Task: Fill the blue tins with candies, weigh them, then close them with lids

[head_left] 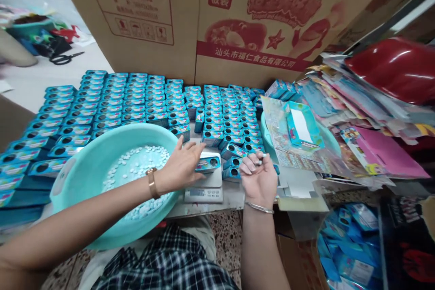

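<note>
My left hand (180,162) reaches over the right rim of a turquoise basin (79,167), its fingers stretched out beside a small blue box (208,164) that lies on a white kitchen scale (204,195). Inside the basin are many small pale-blue tablets (142,159). To the right of the scale, my right hand (260,176) is turned palm up with its fingers curled in, and a few small pale tablets (260,161) show at its fingertips. Whether the fingers of my left hand touch the box, I cannot tell.
Rows of blue boxes (112,99) cover the table behind the basin. A large cardboard carton (183,18) stands at the back. On the right are another basin (328,138), stacked printed packaging (326,95) and a red bag (394,70). Scissors (66,58) lie at far left.
</note>
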The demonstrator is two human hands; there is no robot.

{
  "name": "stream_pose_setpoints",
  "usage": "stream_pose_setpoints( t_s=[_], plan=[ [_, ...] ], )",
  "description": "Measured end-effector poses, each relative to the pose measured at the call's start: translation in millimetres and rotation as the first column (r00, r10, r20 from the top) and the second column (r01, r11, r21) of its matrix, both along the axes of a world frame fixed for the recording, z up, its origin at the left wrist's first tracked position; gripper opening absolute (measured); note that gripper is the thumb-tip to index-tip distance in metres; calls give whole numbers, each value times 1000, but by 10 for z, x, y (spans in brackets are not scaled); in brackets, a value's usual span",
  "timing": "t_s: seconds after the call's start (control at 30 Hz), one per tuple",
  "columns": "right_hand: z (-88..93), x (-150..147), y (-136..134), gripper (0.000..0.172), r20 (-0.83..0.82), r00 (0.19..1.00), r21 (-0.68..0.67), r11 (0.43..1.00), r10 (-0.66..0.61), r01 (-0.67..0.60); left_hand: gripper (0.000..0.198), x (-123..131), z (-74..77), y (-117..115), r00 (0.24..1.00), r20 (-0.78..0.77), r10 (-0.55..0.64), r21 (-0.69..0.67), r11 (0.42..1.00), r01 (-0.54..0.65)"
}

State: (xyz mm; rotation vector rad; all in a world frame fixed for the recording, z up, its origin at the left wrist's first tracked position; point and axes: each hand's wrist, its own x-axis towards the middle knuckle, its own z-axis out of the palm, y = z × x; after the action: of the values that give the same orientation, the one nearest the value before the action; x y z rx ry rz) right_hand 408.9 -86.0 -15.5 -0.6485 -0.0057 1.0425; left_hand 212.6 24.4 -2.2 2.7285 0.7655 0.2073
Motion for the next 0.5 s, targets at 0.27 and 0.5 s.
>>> stream_pose_setpoints(
  t_s=[0.27,0.5],
  plan=[
    [-78,-32,-82,27,385,902,-242,965,195,-105,74,-756,393,125,940,215,264,-140,961,-238],
    [-84,-120,-66,18,772,493,-425,903,401,-70,63,-1274,204,25,862,199,466,-299,867,-399]
  ],
)
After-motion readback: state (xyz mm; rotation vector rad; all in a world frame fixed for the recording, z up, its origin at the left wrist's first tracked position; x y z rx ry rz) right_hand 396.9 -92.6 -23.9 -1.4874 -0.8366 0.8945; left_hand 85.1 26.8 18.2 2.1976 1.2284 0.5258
